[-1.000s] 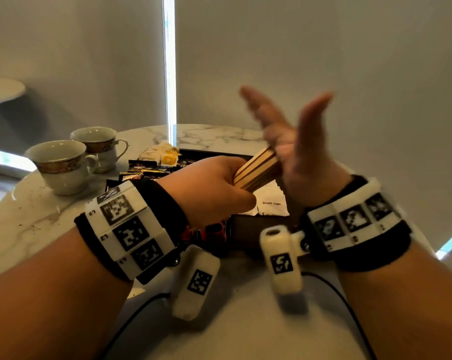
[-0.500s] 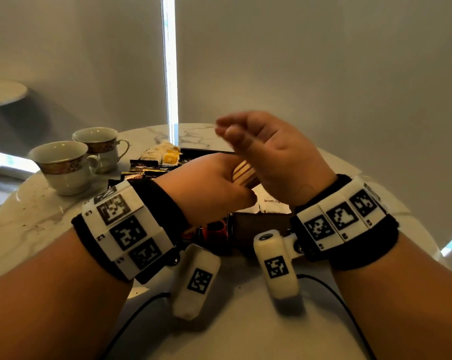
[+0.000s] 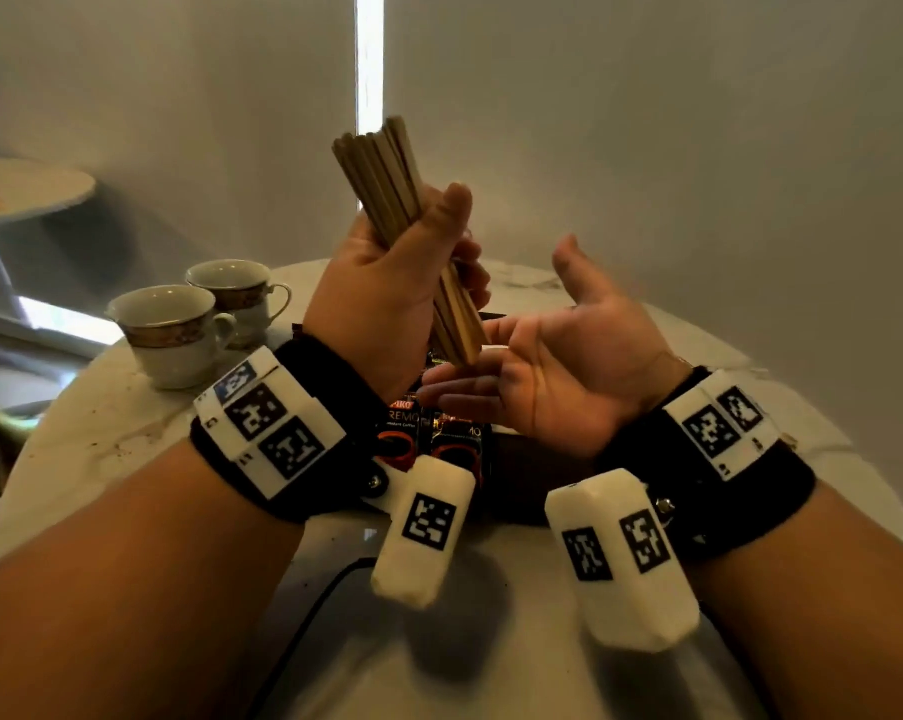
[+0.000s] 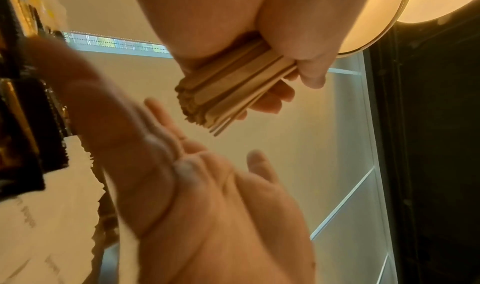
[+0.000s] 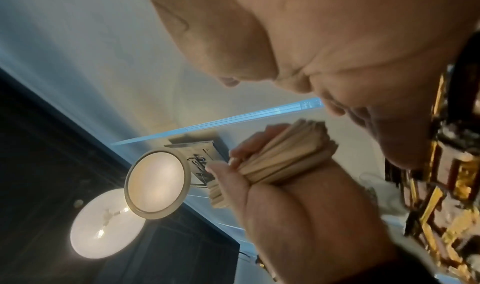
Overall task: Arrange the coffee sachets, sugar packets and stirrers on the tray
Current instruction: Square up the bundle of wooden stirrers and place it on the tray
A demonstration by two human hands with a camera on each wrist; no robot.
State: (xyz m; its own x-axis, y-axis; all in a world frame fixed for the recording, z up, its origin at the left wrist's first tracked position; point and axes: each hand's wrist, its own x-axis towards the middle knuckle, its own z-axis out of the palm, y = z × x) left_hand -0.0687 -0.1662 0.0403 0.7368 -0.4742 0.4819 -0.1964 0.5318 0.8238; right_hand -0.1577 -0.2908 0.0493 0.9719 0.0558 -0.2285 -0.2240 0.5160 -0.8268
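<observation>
My left hand (image 3: pixel 454 236) grips a thick bundle of wooden stirrers (image 3: pixel 382 174) and holds it nearly upright above the table, top end leaning left. The right hand (image 3: pixel 522 361) lies open, palm up, right under the bundle's lower end, touching or almost touching it. The left wrist view shows the stirrers' (image 4: pixel 228 91) uneven lower ends above the right palm (image 4: pixel 207 186). Below the hands, black and red coffee sachets (image 3: pixel 418 433) lie on the dark tray (image 3: pixel 532 459). White sugar packets (image 4: pixel 39 206) show beside dark sachets (image 4: pixel 15 145); most of the tray is hidden.
Two gold-banded white cups (image 3: pixel 174 330) (image 3: pixel 241 293) stand at the left on the round marble table (image 3: pixel 101 433). A black cable (image 3: pixel 304 626) crosses the near table surface. A second small table (image 3: pixel 28 189) stands far left.
The left hand has lifted the stirrer bundle and swung it from lying flat to nearly upright. The right hand came off its end, dropped and turned palm up beneath it.
</observation>
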